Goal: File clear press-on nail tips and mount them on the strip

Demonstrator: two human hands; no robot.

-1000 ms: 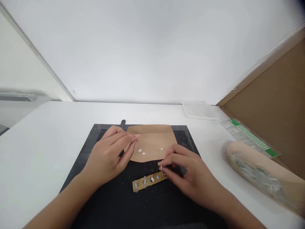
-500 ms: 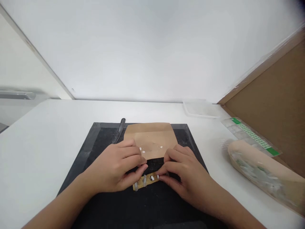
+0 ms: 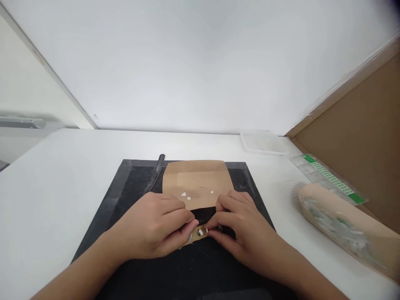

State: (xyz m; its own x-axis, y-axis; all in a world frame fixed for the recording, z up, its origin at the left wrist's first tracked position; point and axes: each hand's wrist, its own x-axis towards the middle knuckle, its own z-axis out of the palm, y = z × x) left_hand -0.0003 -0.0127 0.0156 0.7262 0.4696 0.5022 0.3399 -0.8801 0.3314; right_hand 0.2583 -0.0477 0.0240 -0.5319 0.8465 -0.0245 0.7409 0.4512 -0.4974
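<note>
A narrow tan strip (image 3: 196, 238) with small white and clear pieces on it lies on the black mat (image 3: 150, 275). My left hand (image 3: 162, 225) is closed over the strip's left part, thumb and fingers drawn together; whatever they hold is hidden. From the other side, my right hand (image 3: 237, 223) pinches a small white piece (image 3: 206, 230) at the strip's right part. Between the fingertips, another white piece (image 3: 200, 232) sits in a dark spot on the strip. Just beyond both hands is a brown sheet (image 3: 196, 179) with several white bits on it.
A dark curved tool (image 3: 156, 173) rests at the mat's back left. On the white table (image 3: 40, 200), a clear tray (image 3: 264, 142), a clear case with a green label (image 3: 336, 179) and an open tan container (image 3: 350, 233) of whitish pieces stand to the right, beside a brown panel (image 3: 359, 108).
My left hand has shifted slightly right and nearer, now covering more of the strip's left part. My right hand keeps its pinch nearly unmoved.
</note>
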